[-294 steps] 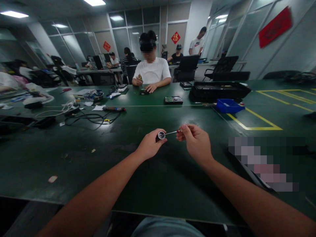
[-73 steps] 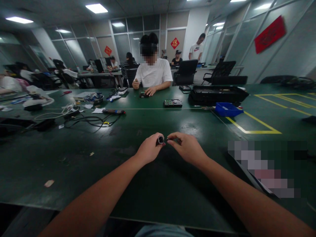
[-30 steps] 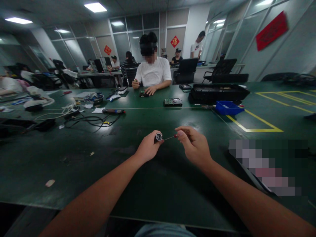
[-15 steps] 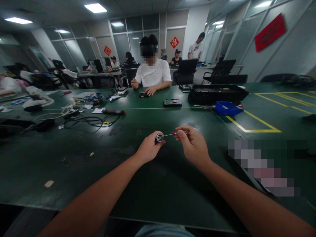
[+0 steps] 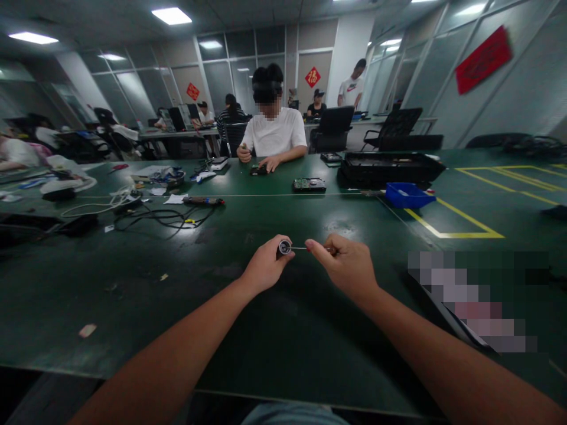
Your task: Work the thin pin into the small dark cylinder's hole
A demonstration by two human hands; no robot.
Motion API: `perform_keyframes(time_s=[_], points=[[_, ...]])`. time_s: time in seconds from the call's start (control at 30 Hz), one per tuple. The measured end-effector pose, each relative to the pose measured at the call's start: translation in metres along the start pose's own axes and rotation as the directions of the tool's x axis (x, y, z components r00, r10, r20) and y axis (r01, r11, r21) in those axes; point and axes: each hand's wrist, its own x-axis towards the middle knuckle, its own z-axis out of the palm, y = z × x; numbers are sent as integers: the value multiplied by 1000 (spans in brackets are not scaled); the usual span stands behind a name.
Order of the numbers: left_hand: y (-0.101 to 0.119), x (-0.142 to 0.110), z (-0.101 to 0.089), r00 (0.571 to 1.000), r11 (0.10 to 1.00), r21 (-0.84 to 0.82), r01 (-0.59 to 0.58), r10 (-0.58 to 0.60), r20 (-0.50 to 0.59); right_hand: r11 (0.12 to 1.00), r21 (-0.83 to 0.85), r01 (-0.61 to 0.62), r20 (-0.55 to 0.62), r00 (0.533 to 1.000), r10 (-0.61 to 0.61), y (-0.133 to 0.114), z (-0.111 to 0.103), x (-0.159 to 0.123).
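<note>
My left hand (image 5: 269,264) is closed around a small dark cylinder with a round metallic end (image 5: 284,247), which faces me. I cannot make out what kind of part it is. My right hand (image 5: 348,260) grips a screwdriver (image 5: 300,248) by its handle, mostly hidden by the fingers. Its thin metal shaft points left and meets the side of the cylinder's rim. Both hands are held above the green table (image 5: 283,366), near its front edge.
Across the table a person in a white shirt (image 5: 277,133) handles a small dark device. A hard drive (image 5: 309,185), a black tray (image 5: 392,168) and a blue bin (image 5: 408,195) stand at the back right. Cables (image 5: 166,218) and a pen-shaped electric screwdriver (image 5: 204,200) lie left.
My right hand has turned over the screwdriver's handle, the thumb now stretched along it toward the shaft. The shaft lies more level. My left hand keeps the cylinder almost in place.
</note>
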Motion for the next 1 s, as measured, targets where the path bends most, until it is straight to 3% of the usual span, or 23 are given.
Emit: perform_keyframes(time_s=[0.27, 0.53, 0.67, 0.8, 1.0], points=[[-1, 1, 1, 999, 998, 58, -31, 31, 11, 998, -44, 55, 37, 998, -53, 2, 2, -1], [-6, 2, 0, 999, 998, 51, -26, 28, -38, 982, 126, 143, 200, 966, -166, -2, -1, -3], [-4, 1, 0, 999, 998, 57, -32, 34, -29, 985, 129, 112, 256, 956, -142, -3, -1, -2], [-2, 1, 1, 999, 997, 64, -31, 31, -8, 994, 97, 57, 226, 971, -77, -4, 0, -2], [-4, 1, 0, 999, 998, 62, -33, 35, -32, 977, 194, 88, 237, 962, -133, -5, -1, -4]])
